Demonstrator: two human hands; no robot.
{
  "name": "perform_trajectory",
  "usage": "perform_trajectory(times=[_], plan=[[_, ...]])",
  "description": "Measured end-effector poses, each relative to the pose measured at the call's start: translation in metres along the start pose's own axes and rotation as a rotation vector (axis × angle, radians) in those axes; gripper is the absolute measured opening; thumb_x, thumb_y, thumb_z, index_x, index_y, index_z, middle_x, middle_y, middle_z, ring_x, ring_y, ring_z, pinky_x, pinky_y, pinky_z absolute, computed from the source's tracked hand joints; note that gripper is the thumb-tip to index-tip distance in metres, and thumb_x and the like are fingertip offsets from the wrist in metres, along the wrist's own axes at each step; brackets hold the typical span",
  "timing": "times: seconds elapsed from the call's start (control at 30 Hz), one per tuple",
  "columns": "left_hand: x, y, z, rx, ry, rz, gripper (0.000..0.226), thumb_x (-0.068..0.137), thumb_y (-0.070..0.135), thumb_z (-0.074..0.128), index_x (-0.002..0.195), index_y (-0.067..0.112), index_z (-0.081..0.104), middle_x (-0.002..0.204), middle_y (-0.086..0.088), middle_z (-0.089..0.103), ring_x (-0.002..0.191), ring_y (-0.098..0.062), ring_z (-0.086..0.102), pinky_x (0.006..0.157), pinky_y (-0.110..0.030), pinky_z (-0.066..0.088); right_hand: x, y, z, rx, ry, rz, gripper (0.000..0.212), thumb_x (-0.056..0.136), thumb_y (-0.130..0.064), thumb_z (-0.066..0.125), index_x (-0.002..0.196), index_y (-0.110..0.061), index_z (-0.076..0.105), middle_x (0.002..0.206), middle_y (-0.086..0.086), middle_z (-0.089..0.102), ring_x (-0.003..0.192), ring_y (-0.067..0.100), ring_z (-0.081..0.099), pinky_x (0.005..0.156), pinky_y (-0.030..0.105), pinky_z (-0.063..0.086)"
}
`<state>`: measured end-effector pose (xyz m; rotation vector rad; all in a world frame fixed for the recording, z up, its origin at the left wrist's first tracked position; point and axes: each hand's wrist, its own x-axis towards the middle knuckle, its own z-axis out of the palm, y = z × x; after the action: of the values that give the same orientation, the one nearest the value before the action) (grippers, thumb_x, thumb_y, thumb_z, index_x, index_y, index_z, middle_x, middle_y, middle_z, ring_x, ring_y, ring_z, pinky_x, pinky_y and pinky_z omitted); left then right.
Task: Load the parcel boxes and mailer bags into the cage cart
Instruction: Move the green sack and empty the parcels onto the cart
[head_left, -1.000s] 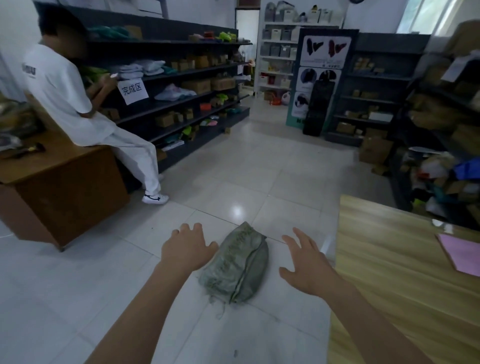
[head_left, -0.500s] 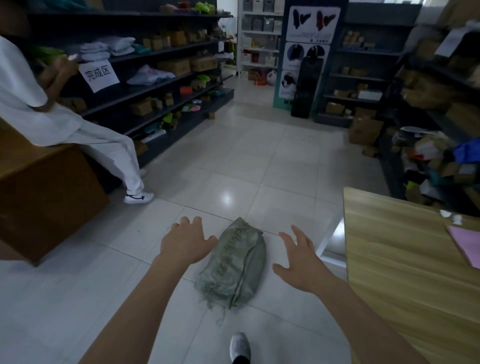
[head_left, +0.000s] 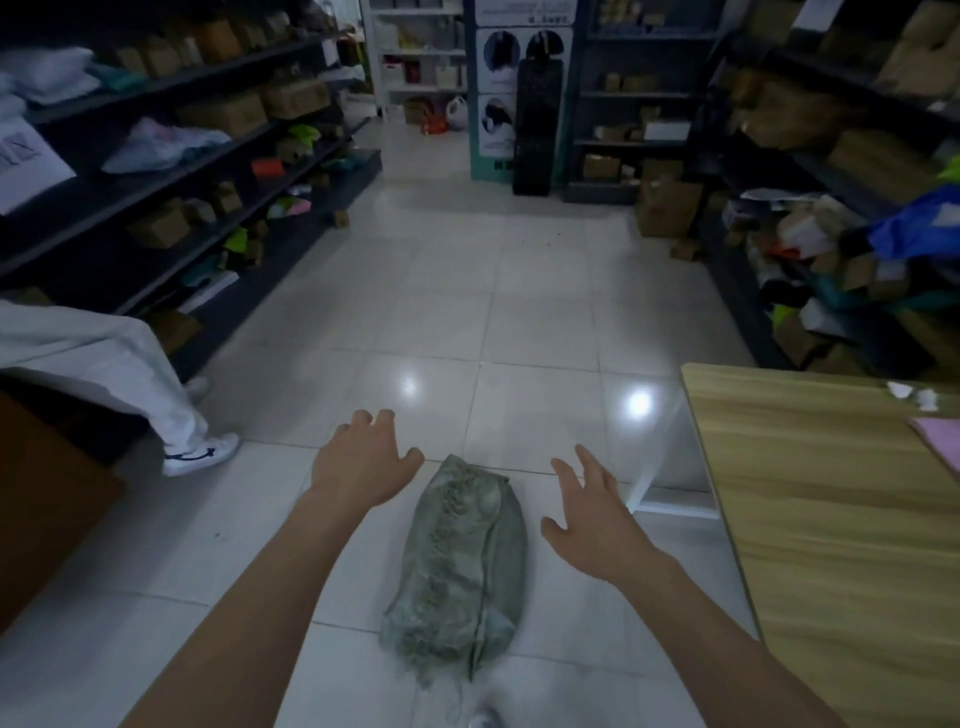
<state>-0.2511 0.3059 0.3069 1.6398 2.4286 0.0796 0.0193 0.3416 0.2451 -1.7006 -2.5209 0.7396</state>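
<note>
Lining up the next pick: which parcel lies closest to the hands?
The grey-green woven sack on the floor, between left hand and right hand; all others sit back at the shelves.

Dim, soft picture; glare spots on floor tiles, edges bowed.

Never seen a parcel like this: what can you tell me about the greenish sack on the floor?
The sack looks like grey-green woven plastic, plump and filled, with faded print and a seam running along it and frayed threads at the near end. It lies flat on the white tiled floor, lengthwise away from the viewer. The left hand and right hand hover open on either side; neither visibly touches it.
</note>
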Motion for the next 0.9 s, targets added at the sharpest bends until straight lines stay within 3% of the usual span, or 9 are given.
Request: perform_trajectory(times=[0.27,0.53,0.63,0.8,0.9], plan=[[0.077,-0.029,0.017,0.015,-0.099,0.102,0.064,0.096,0.052,0.047,0.146,0.013,0.037,0.138,-0.015,0.045,0.123,-0.034,0.049,0.094,-0.044,0.047,0.039,-0.022,0.016,-0.04,0.003,0.133,0.077,0.099,-0.04,0.053,0.159,-0.019,0.01,0.165,0.01,-0.012,0.152,0.034,-0.001,0.116,0.048,0.033],[0.119,-0.068,0.002,0.018,-0.13,0.248,0.069,0.096,0.056,0.045,0.151,0.016,0.033,0.142,-0.012,0.045,0.125,-0.031,0.048,0.094,-0.043,0.048,0.064,-0.098,0.018,-0.033,0.076,0.217,0.072,0.1,-0.041,0.05,0.158,-0.02,0.013,0.165,0.007,-0.007,0.152,0.029,0.001,0.112,0.051,0.034],[0.134,-0.083,-0.005,0.045,-0.163,0.291,0.069,0.095,0.056,0.046,0.151,0.017,0.032,0.143,-0.012,0.044,0.125,-0.031,0.049,0.094,-0.042,0.048,0.076,-0.119,0.015,-0.026,0.113,0.245,0.068,0.1,-0.042,0.048,0.157,-0.022,0.018,0.166,0.004,-0.001,0.152,0.028,0.006,0.113,0.054,0.035],[0.156,-0.098,-0.003,0.105,-0.204,0.355,0.067,0.097,0.054,0.046,0.15,0.016,0.032,0.142,-0.013,0.044,0.124,-0.031,0.05,0.093,-0.042,0.049,0.072,-0.127,0.021,0.011,0.208,0.307,0.067,0.095,-0.042,0.054,0.153,-0.024,0.026,0.16,0.001,0.013,0.143,0.027,0.025,0.107,0.047,0.042],[0.166,-0.094,0.002,0.101,-0.217,0.381,0.066,0.096,0.053,0.046,0.149,0.015,0.033,0.141,-0.013,0.045,0.122,-0.032,0.05,0.091,-0.041,0.048,0.064,-0.12,0.03,0.018,0.204,0.348,0.068,0.093,-0.043,0.054,0.153,-0.026,0.025,0.159,0.0,0.012,0.143,0.028,0.026,0.108,0.047,0.042]])
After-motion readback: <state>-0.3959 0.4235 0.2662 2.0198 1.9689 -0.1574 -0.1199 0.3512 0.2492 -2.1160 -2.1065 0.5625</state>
